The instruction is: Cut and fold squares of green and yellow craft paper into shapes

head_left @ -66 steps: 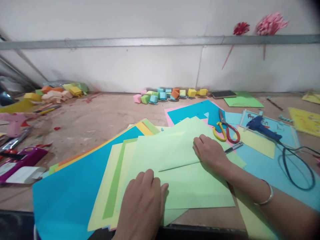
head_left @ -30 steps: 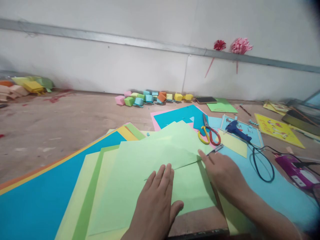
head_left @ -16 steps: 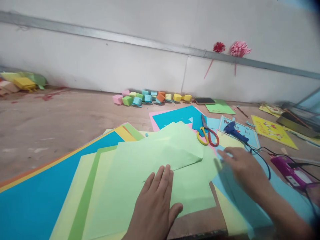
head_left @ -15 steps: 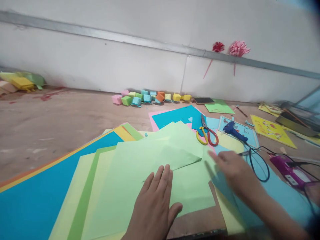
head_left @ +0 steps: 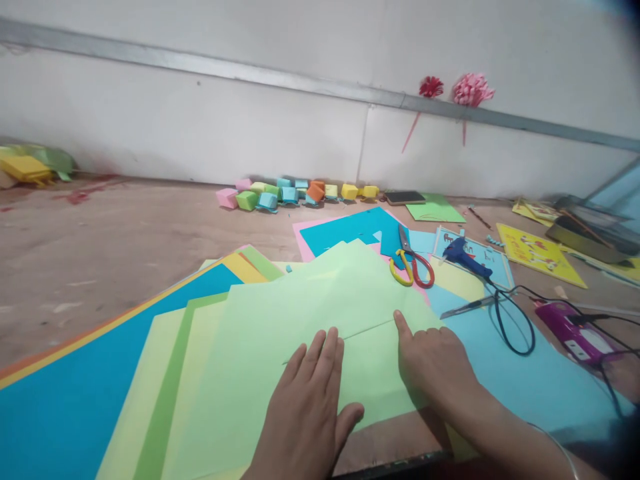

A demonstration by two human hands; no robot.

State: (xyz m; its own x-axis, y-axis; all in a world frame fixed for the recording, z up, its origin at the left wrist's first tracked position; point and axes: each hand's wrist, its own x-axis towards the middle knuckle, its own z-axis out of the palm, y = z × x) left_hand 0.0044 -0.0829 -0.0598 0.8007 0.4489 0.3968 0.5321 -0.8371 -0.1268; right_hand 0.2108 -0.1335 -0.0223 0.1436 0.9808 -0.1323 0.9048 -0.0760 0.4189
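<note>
A pale green paper sheet (head_left: 280, 313) lies on top of a stack of coloured sheets, part of it folded over so that an edge slants across it. My left hand (head_left: 310, 400) rests flat on this sheet, fingers stretched out, beside the left part of the slanting edge. At the edge's right end, the outstretched digit of my right hand (head_left: 435, 360) presses on the paper. Its other fingers are curled in, and I see nothing in them. Scissors (head_left: 407, 257) with one yellow and one red handle lie just beyond the sheet.
A blue glue gun (head_left: 467, 257) with a black cord lies to the right, near a purple power strip (head_left: 573, 333). A second pair of scissors (head_left: 467, 307) lies on blue paper. Small paper cubes (head_left: 290, 193) line the wall. A large blue sheet (head_left: 60, 400) spreads left.
My right hand has moved left and down onto the pale green sheet, and the lifted fold now lies flatter. My left hand has stayed in place.
</note>
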